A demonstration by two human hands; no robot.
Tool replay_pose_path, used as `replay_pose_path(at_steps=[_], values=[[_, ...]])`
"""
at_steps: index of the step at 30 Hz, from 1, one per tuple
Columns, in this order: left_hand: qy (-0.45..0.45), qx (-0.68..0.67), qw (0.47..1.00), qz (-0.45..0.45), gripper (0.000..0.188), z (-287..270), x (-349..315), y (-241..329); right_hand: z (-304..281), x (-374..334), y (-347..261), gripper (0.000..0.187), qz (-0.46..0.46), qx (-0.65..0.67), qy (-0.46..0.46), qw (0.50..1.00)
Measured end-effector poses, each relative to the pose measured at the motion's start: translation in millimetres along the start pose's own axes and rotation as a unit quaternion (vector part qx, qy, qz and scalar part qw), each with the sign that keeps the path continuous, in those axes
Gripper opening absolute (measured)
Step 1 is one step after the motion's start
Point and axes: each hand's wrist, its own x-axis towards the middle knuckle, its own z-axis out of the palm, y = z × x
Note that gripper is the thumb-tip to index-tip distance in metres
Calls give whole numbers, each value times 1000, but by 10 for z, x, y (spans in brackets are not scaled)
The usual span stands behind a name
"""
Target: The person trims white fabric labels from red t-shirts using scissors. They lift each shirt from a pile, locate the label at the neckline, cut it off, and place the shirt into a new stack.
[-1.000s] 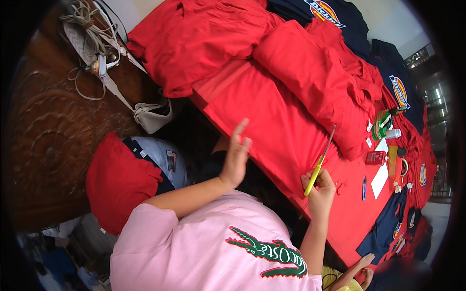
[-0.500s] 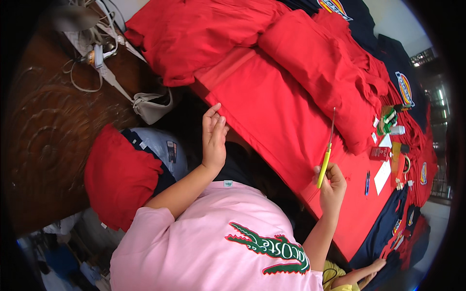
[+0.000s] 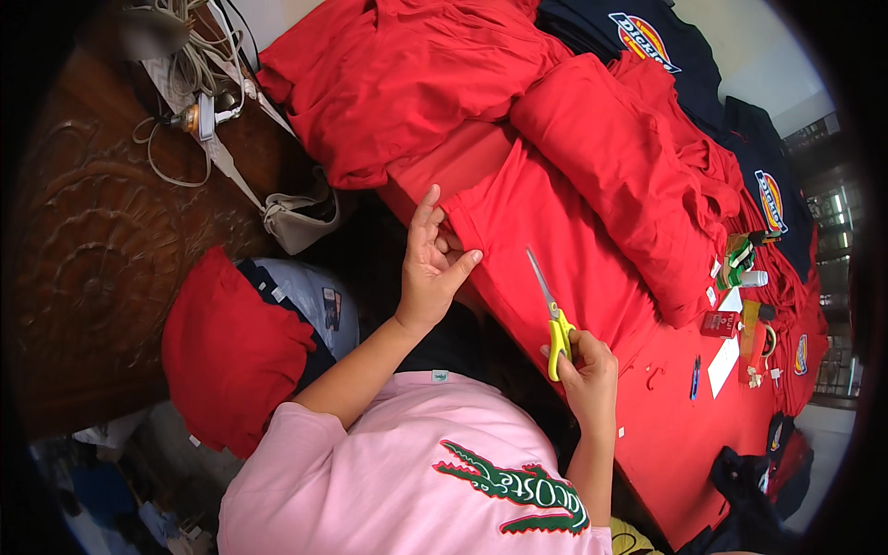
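Yellow-handled scissors [image 3: 560,335] are in my right hand [image 3: 592,375], with their metal blades pointing up and away over the red cloth. The blades look closed together. My left hand [image 3: 433,268] is at the near edge of a red garment [image 3: 546,231] spread on the table. Its thumb lies over the cloth's edge, some fingers curl beneath it, and the index finger stretches upward. Farther back, a thick folded red garment [image 3: 629,185] and a heaped red garment [image 3: 416,83] lie on the red tabletop [image 3: 666,435].
Tape rolls, a small red box [image 3: 720,323], a blue pen [image 3: 696,377] and white paper [image 3: 723,366] lie at right. Navy shirts [image 3: 638,46] line the far side. At left are a carved wooden panel [image 3: 102,268], cables, a beige bag [image 3: 301,222] and a red bundle [image 3: 231,351].
My right hand has moved left with the scissors, which have turned. My left hand's thumb has come over the garment's edge. A co-worker's hands have left the lower right, where navy cloth has shifted.
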Motion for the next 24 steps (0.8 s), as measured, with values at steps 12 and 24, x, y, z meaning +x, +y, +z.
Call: replay_pose_path(at_steps=[12,24], values=[[-44,507,856,92,27,-774,480,188,-699,-702,960,38,128,61,317,938],[22,442,890,108,14,-469,1149,263,126,-397,749,39,57,-101,287,951]])
